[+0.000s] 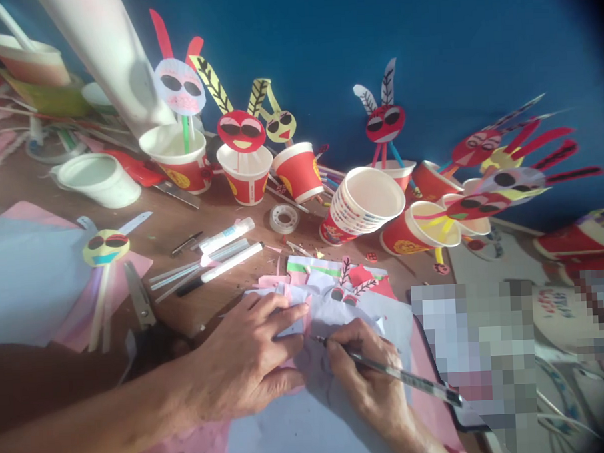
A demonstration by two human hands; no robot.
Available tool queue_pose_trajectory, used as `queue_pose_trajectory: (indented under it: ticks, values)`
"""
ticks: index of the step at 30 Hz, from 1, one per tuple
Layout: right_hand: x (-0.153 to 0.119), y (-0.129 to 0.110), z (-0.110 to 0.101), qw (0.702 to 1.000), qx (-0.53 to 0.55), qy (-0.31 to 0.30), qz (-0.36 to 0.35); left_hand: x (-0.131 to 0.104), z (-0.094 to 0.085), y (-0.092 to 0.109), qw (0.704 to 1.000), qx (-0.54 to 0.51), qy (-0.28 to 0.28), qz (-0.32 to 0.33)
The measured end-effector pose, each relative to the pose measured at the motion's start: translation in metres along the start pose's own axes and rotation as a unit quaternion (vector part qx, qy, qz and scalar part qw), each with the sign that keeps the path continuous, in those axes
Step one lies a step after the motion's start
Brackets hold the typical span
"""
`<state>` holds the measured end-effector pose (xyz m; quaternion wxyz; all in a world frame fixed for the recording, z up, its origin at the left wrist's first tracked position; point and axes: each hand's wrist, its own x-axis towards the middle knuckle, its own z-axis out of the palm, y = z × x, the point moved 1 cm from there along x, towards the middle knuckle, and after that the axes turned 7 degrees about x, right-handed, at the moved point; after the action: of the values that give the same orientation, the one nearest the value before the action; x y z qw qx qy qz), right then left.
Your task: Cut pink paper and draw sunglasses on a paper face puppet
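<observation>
My right hand grips a pen with a clear barrel, its tip at the pale blue-white paper in front of me. Flat on the same paper, with fingers spread, lies my left hand, just left of the pen tip. Pink paper shows beneath the pale sheet. Faint marks are on the paper between the hands. Beyond my fingers lie a small cut-out with feathery black-lined antennae and red paper scraps.
Scissors, a black-and-white marker, a tape roll and a knife lie on the table. Red paper cups with paper faces line the blue wall, beside stacked cups. A yellow paper face lies left; a blurred-out device sits right.
</observation>
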<state>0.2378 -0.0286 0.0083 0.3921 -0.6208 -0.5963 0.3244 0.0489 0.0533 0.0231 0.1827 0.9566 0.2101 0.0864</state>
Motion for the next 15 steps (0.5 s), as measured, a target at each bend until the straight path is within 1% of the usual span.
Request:
queue_pose_trajectory:
  ticks: [5,15]
  values:
    - [-0.0009,0.0022,0.0026,1.0,-0.013,-0.004,-0.003,0.0008,-0.0015,0.0002,1.0,0.007,0.002,-0.002]
    - [0.0025,-0.0038,0.0022,0.999,-0.029,-0.012,-0.012,0.0001,-0.0005,0.0,1.0,0.006,0.004,0.002]
